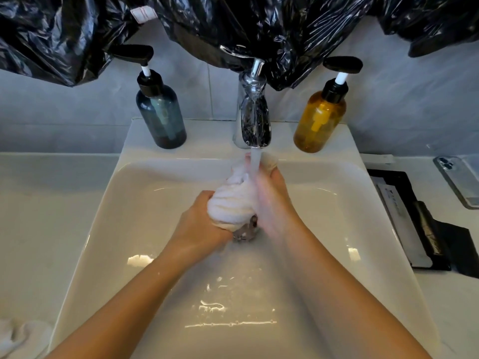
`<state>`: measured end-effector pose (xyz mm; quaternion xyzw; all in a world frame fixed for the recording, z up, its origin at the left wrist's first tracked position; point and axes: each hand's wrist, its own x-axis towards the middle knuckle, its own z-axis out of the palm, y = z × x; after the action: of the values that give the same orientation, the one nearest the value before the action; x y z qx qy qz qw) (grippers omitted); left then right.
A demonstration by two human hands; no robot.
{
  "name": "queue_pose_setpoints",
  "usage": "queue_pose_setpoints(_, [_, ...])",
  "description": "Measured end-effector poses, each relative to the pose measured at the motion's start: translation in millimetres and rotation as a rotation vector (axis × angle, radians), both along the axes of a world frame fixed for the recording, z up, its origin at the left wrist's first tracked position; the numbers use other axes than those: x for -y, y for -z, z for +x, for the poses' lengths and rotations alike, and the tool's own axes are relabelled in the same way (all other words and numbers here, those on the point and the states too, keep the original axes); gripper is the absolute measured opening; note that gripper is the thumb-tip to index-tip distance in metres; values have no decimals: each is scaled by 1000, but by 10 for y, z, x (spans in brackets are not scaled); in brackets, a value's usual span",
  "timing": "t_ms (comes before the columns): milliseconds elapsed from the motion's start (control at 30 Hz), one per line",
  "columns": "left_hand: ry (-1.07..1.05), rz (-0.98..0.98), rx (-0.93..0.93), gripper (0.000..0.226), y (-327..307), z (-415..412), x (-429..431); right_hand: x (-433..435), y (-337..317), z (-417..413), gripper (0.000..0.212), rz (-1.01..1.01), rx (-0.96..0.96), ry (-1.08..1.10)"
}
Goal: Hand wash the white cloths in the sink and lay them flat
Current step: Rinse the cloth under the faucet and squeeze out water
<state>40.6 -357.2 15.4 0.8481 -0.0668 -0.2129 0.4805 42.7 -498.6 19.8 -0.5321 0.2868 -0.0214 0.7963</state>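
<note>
A bunched white cloth is held over the middle of the white sink, under the stream from the chrome faucet. My left hand grips the cloth's lower left part. My right hand is wrapped around its right side and is motion-blurred. The drain shows just below the cloth. Another white cloth lies crumpled on the counter at the bottom left.
A dark blue pump bottle stands left of the faucet and an amber one to its right. Black plastic sheeting hangs above. On the right counter lie a black tray and a phone.
</note>
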Motion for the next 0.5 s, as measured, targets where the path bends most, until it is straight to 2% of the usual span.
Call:
queue_pose_setpoints(67, [-33, -27, 17, 52, 90, -28, 15, -29, -19, 17, 46, -100, -11, 28])
queue_pose_setpoints(100, [-44, -30, 33, 51, 143, -40, 16, -41, -19, 7, 50, -158, -8, 51])
queue_pose_setpoints(233, [-96, -58, 176, 52, 278, -105, 38, -84, 0, -90, 20, -396, 58, 111])
queue_pose_setpoints(367, [-130, -58, 395, 56, 331, -84, 36, -197, -37, -113, 29, -590, 141, 172])
queue_pose_setpoints(500, [-141, -66, 438, 63, 350, -73, 21, -276, -43, -170, 38, -684, 257, 139])
